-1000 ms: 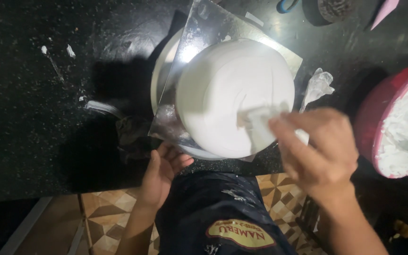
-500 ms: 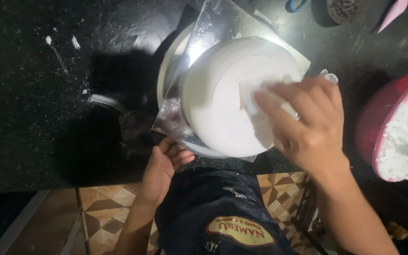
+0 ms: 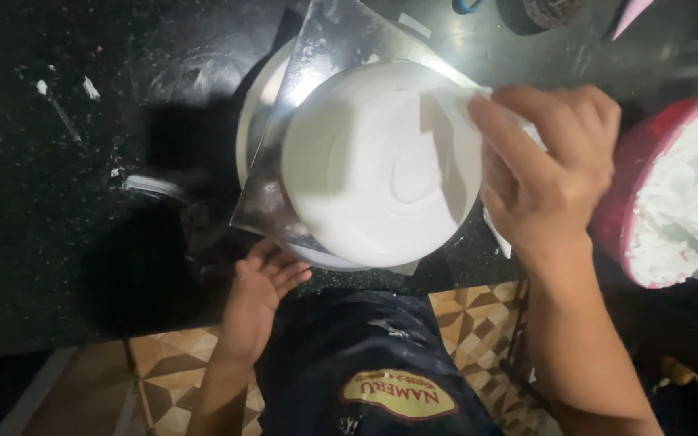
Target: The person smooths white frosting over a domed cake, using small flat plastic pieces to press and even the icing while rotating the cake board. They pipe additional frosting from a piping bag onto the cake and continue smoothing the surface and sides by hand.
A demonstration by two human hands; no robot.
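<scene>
Sweeping further across since a second ago, the right hand [image 3: 547,173] now sits over the far right part of the round white-frosted cake [image 3: 381,165], where earlier it was at the near right edge. Its fingers are closed in a pinch on a thin, flat white scraper [image 3: 446,109], whose edge lies across the top of the cake. That shift suggests, as a judgement, that the smoothing of the top is under way and the stroke has carried away from the body.

The left hand [image 3: 260,295] is at the near left edge of the square silver cake board [image 3: 329,48], much as it was before. Its fingers are loosely curled and spread against the board's underside or the stand below; whether it actually grips anything I cannot tell, since the fingertips are hidden in shadow.

The cake stands in the middle of the board, which rests on a pale round turntable [image 3: 256,121] on the black speckled countertop [image 3: 58,218]. Its top is bright white with a faint swirl and shallow ridges near the centre, so it is not yet fully flat; the side wall looks smooth.

To the right, well apart from the cake, a pink bowl [image 3: 611,234] holds rough white cream [image 3: 692,194].
</scene>
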